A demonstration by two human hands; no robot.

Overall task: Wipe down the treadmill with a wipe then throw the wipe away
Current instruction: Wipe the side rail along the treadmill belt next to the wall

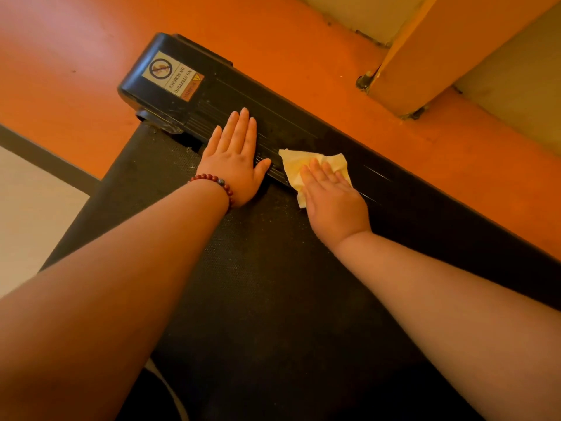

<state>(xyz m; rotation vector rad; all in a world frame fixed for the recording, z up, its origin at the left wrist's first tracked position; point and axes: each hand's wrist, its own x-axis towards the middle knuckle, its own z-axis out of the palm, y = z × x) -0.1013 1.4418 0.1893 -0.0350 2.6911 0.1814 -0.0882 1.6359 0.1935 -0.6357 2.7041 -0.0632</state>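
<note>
The black treadmill runs diagonally through the view: its textured belt [258, 284] fills the lower middle, and its ribbed side rail [303, 129] ends at a cap with a warning sticker [173, 75]. A pale yellow wipe [291, 165] lies flat on the rail. My right hand [332, 199] presses down on the wipe, palm flat, fingers together. My left hand [233, 161] rests flat on the rail just left of the wipe, fingers spread, holding nothing. A red bead bracelet [217, 185] circles that wrist.
Orange floor [76, 56] surrounds the treadmill end and far side. An orange post [425, 62] stands at the upper right against a pale wall. A pale floor area with a dark strip [36, 147] lies at the left. Dust specks dot the belt near the rail.
</note>
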